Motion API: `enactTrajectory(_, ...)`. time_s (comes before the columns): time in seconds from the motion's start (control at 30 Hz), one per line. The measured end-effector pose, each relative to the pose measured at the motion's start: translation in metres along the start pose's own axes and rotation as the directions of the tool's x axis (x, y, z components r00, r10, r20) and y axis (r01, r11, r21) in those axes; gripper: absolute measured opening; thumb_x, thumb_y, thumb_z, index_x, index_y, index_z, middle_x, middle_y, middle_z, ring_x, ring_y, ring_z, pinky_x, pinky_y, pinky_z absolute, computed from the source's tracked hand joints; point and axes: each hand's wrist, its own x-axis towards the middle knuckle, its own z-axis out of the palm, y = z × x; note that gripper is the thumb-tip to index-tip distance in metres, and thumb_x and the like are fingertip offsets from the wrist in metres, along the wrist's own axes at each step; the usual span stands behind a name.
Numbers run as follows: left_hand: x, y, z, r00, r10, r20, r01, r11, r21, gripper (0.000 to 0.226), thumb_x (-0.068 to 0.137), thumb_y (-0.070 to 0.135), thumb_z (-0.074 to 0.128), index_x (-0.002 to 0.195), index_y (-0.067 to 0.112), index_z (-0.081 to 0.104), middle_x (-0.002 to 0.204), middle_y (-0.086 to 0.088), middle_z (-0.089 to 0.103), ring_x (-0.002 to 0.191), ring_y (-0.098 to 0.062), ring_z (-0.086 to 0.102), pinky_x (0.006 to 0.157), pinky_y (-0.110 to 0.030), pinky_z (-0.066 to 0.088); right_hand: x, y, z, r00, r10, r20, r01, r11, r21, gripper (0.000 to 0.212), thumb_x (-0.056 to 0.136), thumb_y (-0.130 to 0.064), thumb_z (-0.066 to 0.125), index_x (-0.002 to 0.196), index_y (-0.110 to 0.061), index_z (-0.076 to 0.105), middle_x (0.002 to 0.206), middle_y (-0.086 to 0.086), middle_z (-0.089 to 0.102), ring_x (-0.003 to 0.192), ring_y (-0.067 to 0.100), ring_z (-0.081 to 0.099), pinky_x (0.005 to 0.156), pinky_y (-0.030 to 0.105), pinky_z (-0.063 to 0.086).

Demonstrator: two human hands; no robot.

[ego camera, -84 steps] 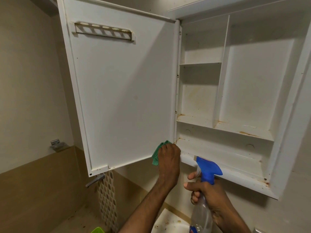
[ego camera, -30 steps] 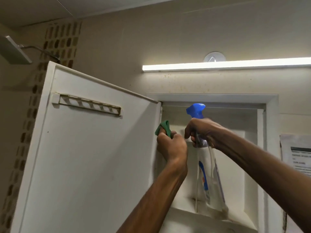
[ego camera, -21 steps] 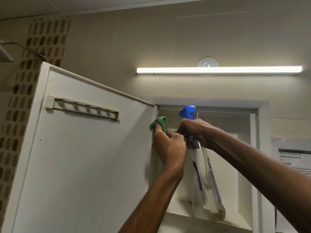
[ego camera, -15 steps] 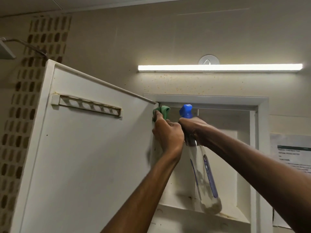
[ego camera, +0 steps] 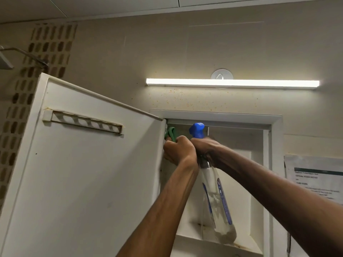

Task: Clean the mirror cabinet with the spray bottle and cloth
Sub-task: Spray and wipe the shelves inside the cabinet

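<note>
Cabinet door (ego camera: 83, 182) swung open, left of the hinge edge. Left hand (ego camera: 178, 152), grip closed on the green cloth (ego camera: 171, 134), now presses it at the top of the hinge edge; seconds ago it worked the bottom corner. The edge wipe looks near done. Just right of the hinge edge, right hand (ego camera: 205, 146), grip wrapped on the spray bottle (ego camera: 213, 182) neck, holds it raised before the cabinet interior (ego camera: 241, 182). Rust stains remain on the shelf (ego camera: 246, 246): likely next.

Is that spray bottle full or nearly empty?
Nearly empty: the clear spray bottle in the right hand shows only a little liquid at its bottom.
</note>
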Motion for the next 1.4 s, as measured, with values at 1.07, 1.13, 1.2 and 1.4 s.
enactTrajectory(1.07,0.039,-0.038,0.034,0.764,0.296,0.573,-0.556,0.753,0.353,0.028,0.079,-0.006,0.052,0.103,0.008,0.05,0.102,-0.008,0.054,0.091,-0.02,0.054,0.074,-0.029,0.051,-0.022,0.072,-0.039,0.979,0.061,0.195,-0.124,0.936,0.33,0.015,0.064,0.009,0.061,0.071,-0.004,0.058,0.048,0.005,0.05,0.04,0.016,0.05,0.047,0.028,0.05)
enactTrajectory(1.13,0.037,-0.037,0.035,0.701,0.315,0.64,-0.624,0.705,0.336,0.025,0.077,-0.009,0.05,0.094,0.01,0.051,0.085,-0.002,0.053,0.077,-0.016,0.054,0.06,-0.023,0.047,-0.023,0.073,-0.038,0.977,0.057,0.203,-0.126,0.93,0.344,0.014,0.064,0.01,0.06,0.07,-0.003,0.058,0.047,0.005,0.051,0.039,0.016,0.05,0.046,0.028,0.049)
enactTrajectory(1.2,0.032,-0.037,0.038,0.646,0.305,0.7,-0.661,0.681,0.313,0.021,0.075,-0.011,0.048,0.086,0.006,0.052,0.072,-0.002,0.05,0.066,-0.016,0.051,0.054,-0.023,0.042,-0.025,0.075,-0.038,0.976,0.056,0.21,-0.131,0.924,0.36,0.015,0.065,0.011,0.06,0.069,-0.003,0.057,0.046,0.005,0.05,0.038,0.016,0.049,0.045,0.027,0.05)
enactTrajectory(1.4,0.044,-0.034,0.034,0.565,0.229,0.793,-0.687,0.663,0.298,0.021,0.075,-0.012,0.048,0.091,-0.007,0.06,0.076,-0.015,0.058,0.066,-0.024,0.055,0.055,-0.033,0.046,-0.029,0.081,-0.042,0.97,0.047,0.24,-0.145,0.9,0.41,0.017,0.066,0.011,0.06,0.074,-0.004,0.056,0.047,0.006,0.048,0.037,0.016,0.048,0.045,0.027,0.05)
